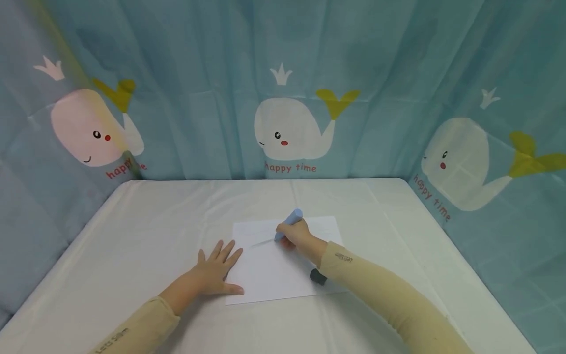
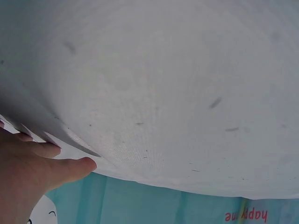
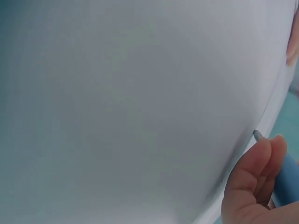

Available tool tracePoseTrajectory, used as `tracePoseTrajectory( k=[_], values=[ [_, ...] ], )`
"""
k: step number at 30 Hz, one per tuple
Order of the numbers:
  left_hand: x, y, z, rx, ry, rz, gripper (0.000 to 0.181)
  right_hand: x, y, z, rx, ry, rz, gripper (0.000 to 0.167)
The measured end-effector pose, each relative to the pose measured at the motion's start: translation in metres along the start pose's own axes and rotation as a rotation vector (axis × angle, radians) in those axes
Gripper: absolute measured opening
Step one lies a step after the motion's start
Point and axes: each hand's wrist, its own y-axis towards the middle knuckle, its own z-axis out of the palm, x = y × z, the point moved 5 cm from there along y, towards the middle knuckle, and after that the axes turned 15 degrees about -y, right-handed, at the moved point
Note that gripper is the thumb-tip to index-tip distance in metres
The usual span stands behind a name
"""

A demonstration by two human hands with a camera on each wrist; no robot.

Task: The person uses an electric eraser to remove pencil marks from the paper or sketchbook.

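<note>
A white sheet of paper (image 1: pixel 269 275) lies on the table. My right hand (image 1: pixel 297 233) pinches a thick light-blue marker (image 1: pixel 293 217), its tip down at the sheet. A faint thin line (image 1: pixel 262 244) runs left from the tip. In the right wrist view, thumb and finger close round the marker (image 3: pixel 286 182) near its grey tip. My left hand (image 1: pixel 216 272) rests flat with fingers spread over the sheet's left edge. The left wrist view shows that hand (image 2: pixel 35 170) from the thumb side. A short dark cylinder, like a cap (image 1: pixel 318 277), lies on the paper beside the right sleeve.
A white cloth covers the table (image 1: pixel 146 236). Blue-green curtains (image 1: pixel 199 132) with whale prints stand along its back and both sides. Beige sleeves (image 1: pixel 389 290) cover both forearms.
</note>
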Motion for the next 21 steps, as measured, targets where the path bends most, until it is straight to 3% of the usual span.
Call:
tracePoseTrajectory(
  k=[21],
  values=[
    [-0.0015, -0.0027, -0.0037, 0.000, 0.002, -0.011, 0.104, 0.0008, 0.0000, 0.0056, -0.026, 0.001, 0.009, 0.031]
  ],
)
